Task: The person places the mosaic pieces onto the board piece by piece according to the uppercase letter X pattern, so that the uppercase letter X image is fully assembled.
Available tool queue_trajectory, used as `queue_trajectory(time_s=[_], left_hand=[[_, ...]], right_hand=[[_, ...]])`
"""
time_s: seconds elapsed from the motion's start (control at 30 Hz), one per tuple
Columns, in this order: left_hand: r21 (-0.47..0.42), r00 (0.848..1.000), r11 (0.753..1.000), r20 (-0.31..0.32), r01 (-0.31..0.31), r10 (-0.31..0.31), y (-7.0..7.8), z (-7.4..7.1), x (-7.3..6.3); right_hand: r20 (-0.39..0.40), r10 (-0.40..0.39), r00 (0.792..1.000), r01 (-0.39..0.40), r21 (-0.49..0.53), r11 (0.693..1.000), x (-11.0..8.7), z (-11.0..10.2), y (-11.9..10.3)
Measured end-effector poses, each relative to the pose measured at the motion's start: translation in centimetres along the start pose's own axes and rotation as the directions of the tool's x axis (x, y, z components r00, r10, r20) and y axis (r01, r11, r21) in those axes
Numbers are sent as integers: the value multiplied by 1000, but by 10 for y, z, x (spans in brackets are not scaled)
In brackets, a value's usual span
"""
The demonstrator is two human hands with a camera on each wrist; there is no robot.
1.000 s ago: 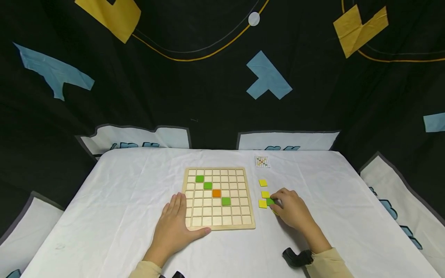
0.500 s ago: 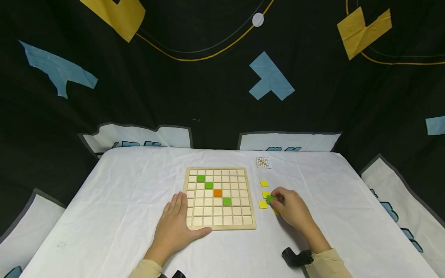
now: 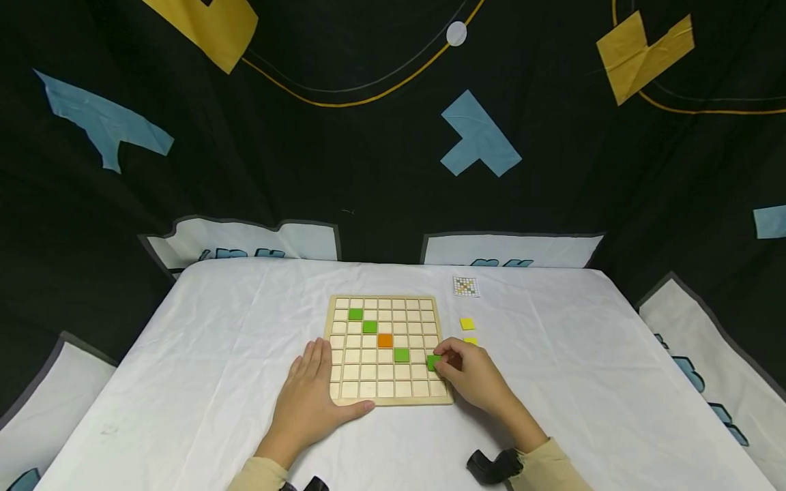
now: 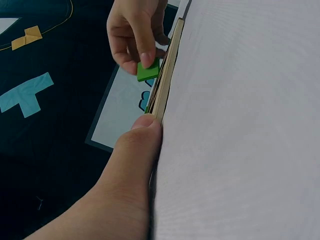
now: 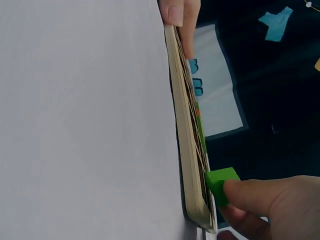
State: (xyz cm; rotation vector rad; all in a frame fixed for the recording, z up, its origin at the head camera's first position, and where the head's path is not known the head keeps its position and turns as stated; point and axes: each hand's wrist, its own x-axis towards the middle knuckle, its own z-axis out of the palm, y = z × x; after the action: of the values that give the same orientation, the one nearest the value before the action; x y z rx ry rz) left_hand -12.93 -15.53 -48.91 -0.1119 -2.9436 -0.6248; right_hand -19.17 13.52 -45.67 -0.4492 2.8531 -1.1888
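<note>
A square wooden grid board [image 3: 399, 402] lies on the white-covered table. Three green tiles, such as one at the upper left [image 3: 355, 314], and an orange tile [image 3: 385, 340] form a diagonal in its cells. Along the board's left edge rests my left hand [image 3: 307, 395], fingers straight, thumb on the near edge. My right hand [image 3: 475, 378] pinches another green tile [image 3: 432, 362] between thumb and fingers over the board's right side. In the right wrist view this pinched tile [image 5: 220, 177] is tilted and just above the board's surface.
Two yellow tiles [image 3: 467, 324] [image 3: 470, 340] show right of the board; the right hand covers the spot nearer the person. Farther back lies a small card with a printed grid pattern [image 3: 465, 286]. A dark curtain [image 3: 381, 170] hangs behind the table.
My right hand has lifted the green tile from beside the yellow tiles and carried it left over the board. The left hand stays in place.
</note>
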Motion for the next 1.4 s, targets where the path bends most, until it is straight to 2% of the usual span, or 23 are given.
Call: queue_trajectory(time_s=[0.17, 0.33, 0.57, 0.87, 1.07, 1.23, 1.4], left_hand=[[3, 1000, 1000, 2, 0, 0, -1, 1, 0], [10, 1000, 1000, 0, 0, 0, -1, 1, 0], [2, 1000, 1000, 4, 11, -11, -1, 0, 0], [5, 1000, 1000, -2, 8, -8, -2, 1, -1], [1, 1000, 1000, 5, 9, -9, -1, 0, -2], [-2, 1000, 1000, 3, 6, -6, 1, -1, -1], [1, 1000, 1000, 0, 2, -2, 2, -1, -1]], right_hand=[[-53, -18, 998, 18, -2, 1000, 0, 6, -6], [-16, -39, 999, 39, 5, 999, -1, 12, -9], [-10, -119, 993, 118, -102, 988, -2, 20, -11], [-1, -191, 982, 184, -253, 950, -2, 23, -9], [15, -234, 972, 229, -278, 933, -3, 21, -8], [-13, -181, 983, 173, -234, 957, 1, 11, -5], [-135, -53, 989, 16, -261, 965, 20, -6, 11]])
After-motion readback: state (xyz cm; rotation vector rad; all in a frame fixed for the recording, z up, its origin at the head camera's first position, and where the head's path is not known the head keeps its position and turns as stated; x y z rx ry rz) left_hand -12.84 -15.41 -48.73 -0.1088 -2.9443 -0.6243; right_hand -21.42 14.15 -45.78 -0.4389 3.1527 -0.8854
